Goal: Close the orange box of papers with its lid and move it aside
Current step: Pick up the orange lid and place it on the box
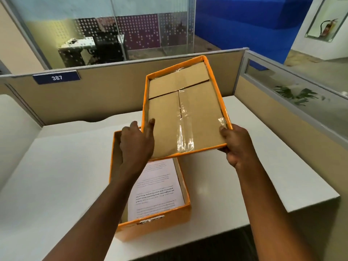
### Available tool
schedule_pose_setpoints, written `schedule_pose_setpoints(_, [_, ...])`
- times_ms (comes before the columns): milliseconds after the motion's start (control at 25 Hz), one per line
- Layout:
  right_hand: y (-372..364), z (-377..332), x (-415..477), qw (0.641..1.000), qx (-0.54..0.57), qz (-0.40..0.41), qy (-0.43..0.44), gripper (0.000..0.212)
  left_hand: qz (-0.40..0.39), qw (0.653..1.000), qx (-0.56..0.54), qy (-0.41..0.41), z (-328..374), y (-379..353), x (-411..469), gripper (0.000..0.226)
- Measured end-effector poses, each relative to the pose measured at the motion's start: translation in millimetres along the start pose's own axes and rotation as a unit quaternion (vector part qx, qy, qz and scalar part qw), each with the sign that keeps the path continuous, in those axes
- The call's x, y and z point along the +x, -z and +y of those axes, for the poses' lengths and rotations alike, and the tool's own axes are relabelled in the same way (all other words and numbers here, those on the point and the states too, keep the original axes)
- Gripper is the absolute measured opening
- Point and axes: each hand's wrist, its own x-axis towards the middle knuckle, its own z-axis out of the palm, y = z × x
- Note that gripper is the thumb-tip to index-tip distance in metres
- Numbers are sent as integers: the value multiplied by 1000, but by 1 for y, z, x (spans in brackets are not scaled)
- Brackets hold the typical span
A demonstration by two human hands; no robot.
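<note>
the orange box (150, 223) stands open on the white tabletop (244, 176), close to its near edge, with a stack of printed papers (156, 191) inside. the lid (186, 110) is held in the air above the far part of the box, tilted, with its brown cardboard inside turned to the camera and clear tape along the seams. the left hand (137, 146) is closed on the lid's near left corner, thumb on the inside face. the right hand (237, 146) is closed on the near right corner. a beige partition (113, 95) with a blue number plate (56, 77) stands along the far edge.
</note>
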Motion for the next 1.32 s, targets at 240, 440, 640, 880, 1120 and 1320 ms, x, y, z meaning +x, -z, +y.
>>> schedule_pose_setpoints(240, [-53,-35,-33,960,-230,-13,161,23,-165,972,-165,-21,99,11,4,73])
schedule_pose_setpoints(440, [-83,-43,-69,872,-329,-76,355,31,-156,929,-321,92,120,21,16,56])
schedule_pose_setpoints(640, [-95,-35,-73,829,-324,-330,314,86,-24,912,-393,115,74,50,31,48])
schedule_pose_setpoints(880, [-78,-6,1,920,-318,-65,221,85,-200,812,-517,183,-25,75,50,58])
schedule_pose_setpoints(1120, [-78,50,31,945,-251,-191,-86,59,-317,757,-530,212,-108,51,51,80])
schedule_pose_setpoints(1320, [-89,90,20,946,-316,-76,-22,63,-152,923,-295,194,-126,33,38,57])
